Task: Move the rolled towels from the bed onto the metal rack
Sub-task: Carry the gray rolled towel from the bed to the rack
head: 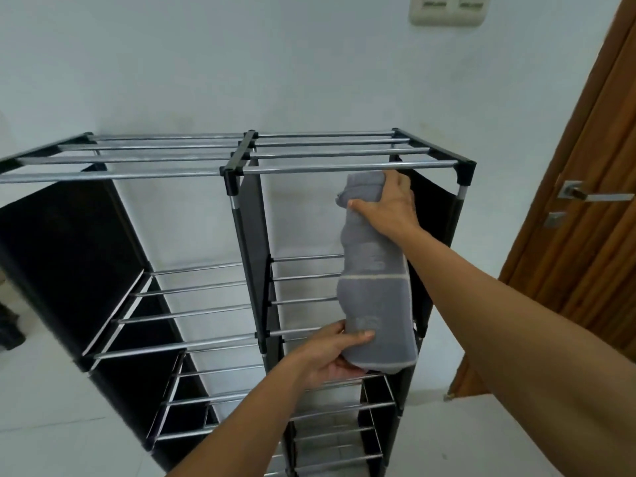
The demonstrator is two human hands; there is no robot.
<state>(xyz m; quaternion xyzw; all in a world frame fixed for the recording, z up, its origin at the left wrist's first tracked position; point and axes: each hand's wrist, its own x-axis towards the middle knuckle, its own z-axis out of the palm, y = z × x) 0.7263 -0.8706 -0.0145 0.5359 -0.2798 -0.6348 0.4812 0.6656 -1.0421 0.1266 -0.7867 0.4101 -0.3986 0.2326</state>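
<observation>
Rolled grey towel (375, 287) sits lengthwise in the metal rack's (347, 165) right bay, over the second-tier bars, my right hand (389, 208) clasping its far end, my left hand (330, 356) cupping its near end. Black fabric panel (253, 235) left; wooden door (585, 218) right; white floor.

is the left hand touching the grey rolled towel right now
Touching. The head view shows the left hand cupping the near end of the grey rolled towel, thumb pressed onto the fabric.

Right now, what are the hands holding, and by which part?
A rolled grey towel: the right hand grips its upper end, the left hand its lower end.
</observation>
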